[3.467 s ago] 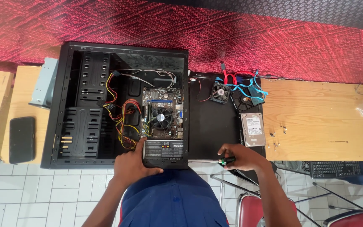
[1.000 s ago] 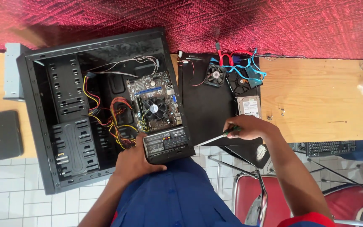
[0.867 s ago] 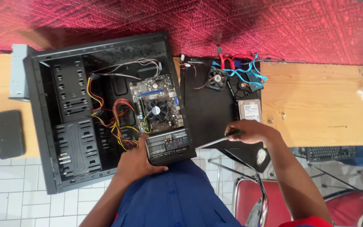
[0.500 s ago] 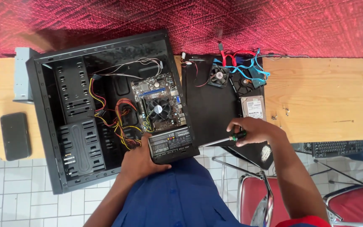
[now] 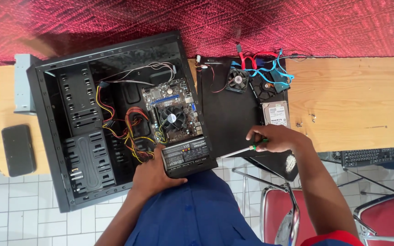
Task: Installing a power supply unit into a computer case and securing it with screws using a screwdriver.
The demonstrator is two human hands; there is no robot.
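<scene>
Left hand (image 5: 153, 175) on power supply (image 5: 189, 155) inside open computer case (image 5: 51, 136)

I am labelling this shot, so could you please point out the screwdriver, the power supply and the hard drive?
screwdriver (image 5: 240, 151): head view, on the metal shaft.
power supply (image 5: 189, 155): head view, on its labelled top face.
hard drive (image 5: 275, 114): head view, on its silver top cover.

**Open computer case, hands at its near edge**

The left hand (image 5: 153, 175) grips the black power supply (image 5: 189, 154) at the near edge of the open computer case (image 5: 60, 150). The right hand (image 5: 274, 138) holds a green-handled screwdriver (image 5: 242, 151), its tip pointing at the power supply. A motherboard (image 5: 172, 109) sits inside. A hard drive (image 5: 274, 114) and small fan (image 5: 238, 79) lie on the black side panel (image 5: 226, 118).
</scene>
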